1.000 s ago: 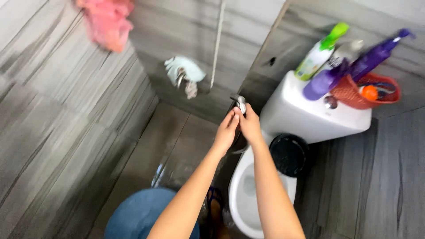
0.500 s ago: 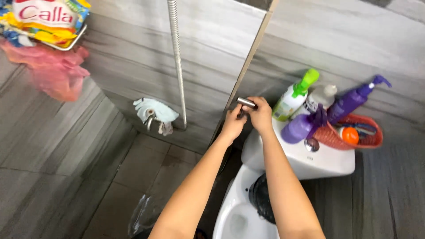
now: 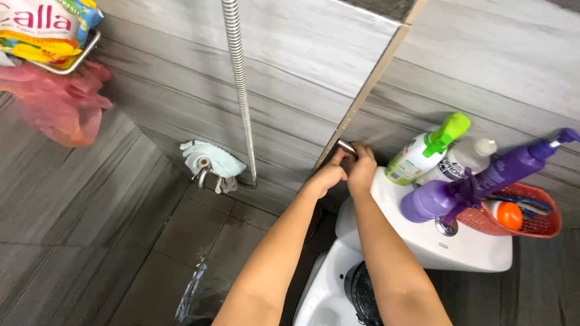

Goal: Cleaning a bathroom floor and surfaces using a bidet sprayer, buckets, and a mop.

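Observation:
Both my hands meet at a small chrome fitting against the grey tiled wall, just left of the white toilet tank. My left hand is closed around the part below the chrome tip. My right hand grips it from the right, fingers curled over the top. Most of the metal piece is hidden by my fingers.
On the tank stand a green-capped spray bottle, a white bottle, purple bottles and a red basket. A metal shower hose hangs down the wall beside a cloth-wrapped tap. A pink bag hangs under a wire shelf.
My hands rose with the chrome fitting from beside the toilet bowl up to the wall near the tank top. The view tilted upward and closer to the wall.

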